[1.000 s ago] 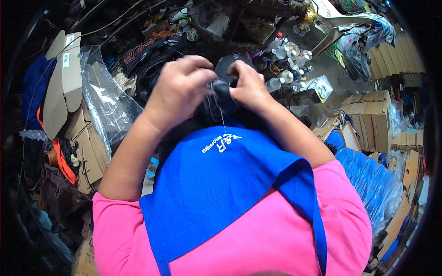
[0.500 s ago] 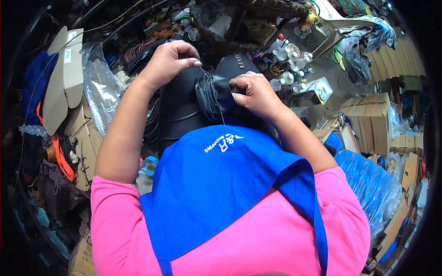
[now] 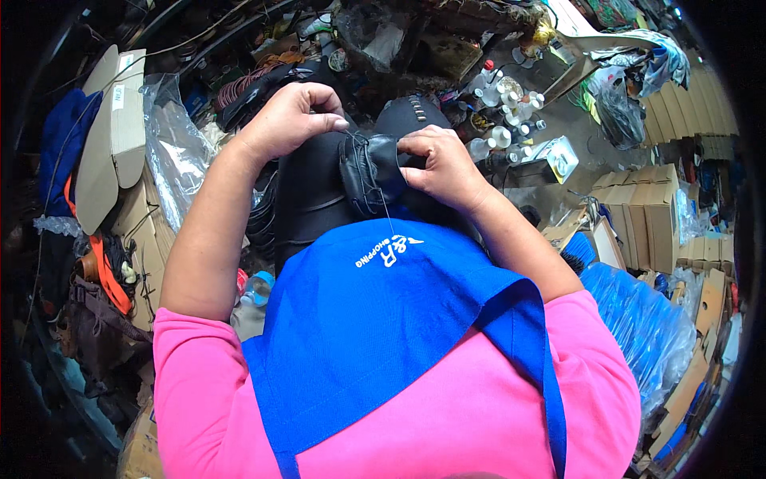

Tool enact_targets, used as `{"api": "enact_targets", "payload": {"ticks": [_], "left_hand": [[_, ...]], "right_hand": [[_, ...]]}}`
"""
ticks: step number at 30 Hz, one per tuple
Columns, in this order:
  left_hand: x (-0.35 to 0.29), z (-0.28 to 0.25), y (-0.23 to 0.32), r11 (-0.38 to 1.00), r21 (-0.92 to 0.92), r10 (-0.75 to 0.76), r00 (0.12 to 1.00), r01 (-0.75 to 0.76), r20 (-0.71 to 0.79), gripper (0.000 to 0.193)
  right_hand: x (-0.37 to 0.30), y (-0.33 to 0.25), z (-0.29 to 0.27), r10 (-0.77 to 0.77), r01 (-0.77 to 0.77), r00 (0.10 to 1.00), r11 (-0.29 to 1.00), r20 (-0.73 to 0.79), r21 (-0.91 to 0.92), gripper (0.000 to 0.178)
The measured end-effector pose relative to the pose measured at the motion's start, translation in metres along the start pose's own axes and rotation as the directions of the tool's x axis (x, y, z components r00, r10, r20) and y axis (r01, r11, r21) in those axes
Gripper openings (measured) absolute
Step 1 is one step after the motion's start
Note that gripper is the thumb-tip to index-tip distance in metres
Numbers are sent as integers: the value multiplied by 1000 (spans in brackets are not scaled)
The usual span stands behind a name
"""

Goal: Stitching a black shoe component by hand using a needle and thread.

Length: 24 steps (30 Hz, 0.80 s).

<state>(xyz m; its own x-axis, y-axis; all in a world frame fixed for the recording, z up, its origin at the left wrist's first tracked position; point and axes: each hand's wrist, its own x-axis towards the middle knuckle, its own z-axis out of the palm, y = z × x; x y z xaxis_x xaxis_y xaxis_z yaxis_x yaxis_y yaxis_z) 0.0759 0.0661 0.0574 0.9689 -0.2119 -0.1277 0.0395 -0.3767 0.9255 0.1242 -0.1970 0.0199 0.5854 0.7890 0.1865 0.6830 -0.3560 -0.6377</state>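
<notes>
Closest to my camera is the blue apron (image 3: pixel 383 335) over a pink shirt (image 3: pixel 479 423), spread wide across my lap; I take it as a guard that keeps the dark work off my clothes and gives it a soft place to rest.

Just beyond its upper edge lies the black leather piece (image 3: pixel 319 191), propped against my body so the folded seam faces up toward me. My left hand (image 3: pixel 289 120) is curled closed at the upper left of it, fingertips pinched together; I judge it is drawing a thin thread (image 3: pixel 386 209) taut, though the line is too fine to follow all the way to that hand. My right hand (image 3: pixel 443 164) is clamped on the gathered, crinkled fold of leather, thumb and fingers pressing it flat so the stitch line does not shift while the thread is pulled. The two hands sit apart, one on either side of the fold, which keeps the seam stretched between them.

Farther out, a cluster of small white-capped bottles (image 3: pixel 503 124) stands on the cluttered tabletop (image 3: pixel 558 120), within reach of the right hand. To the left a clear plastic bag (image 3: pixel 171 152) and flat cardboard boxes (image 3: pixel 116 120) lean in a pile; to the right, stacked brown cartons (image 3: pixel 646 215) and blue plastic-wrapped bundles (image 3: pixel 638 319) are kept out of the way.
</notes>
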Motion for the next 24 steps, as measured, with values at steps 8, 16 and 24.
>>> {"api": "enact_targets", "payload": {"ticks": [8, 16, 24], "left_hand": [[-7, -2, -8, 999, 37, -29, 997, 32, -76, 11], [-11, 3, 10, 918, 374, 143, 990, -130, -5, 19], [-11, 2, 8, 951, 300, 56, 996, -75, 71, 21]], "right_hand": [[2, 0, 1, 1, -1, 1000, 1000, 16, 19, 31], [3, -5, -3, -29, 30, 1000, 999, 8, -17, 29], [2, -6, -2, -6, 7, 1000, 1000, 19, -26, 29]]}}
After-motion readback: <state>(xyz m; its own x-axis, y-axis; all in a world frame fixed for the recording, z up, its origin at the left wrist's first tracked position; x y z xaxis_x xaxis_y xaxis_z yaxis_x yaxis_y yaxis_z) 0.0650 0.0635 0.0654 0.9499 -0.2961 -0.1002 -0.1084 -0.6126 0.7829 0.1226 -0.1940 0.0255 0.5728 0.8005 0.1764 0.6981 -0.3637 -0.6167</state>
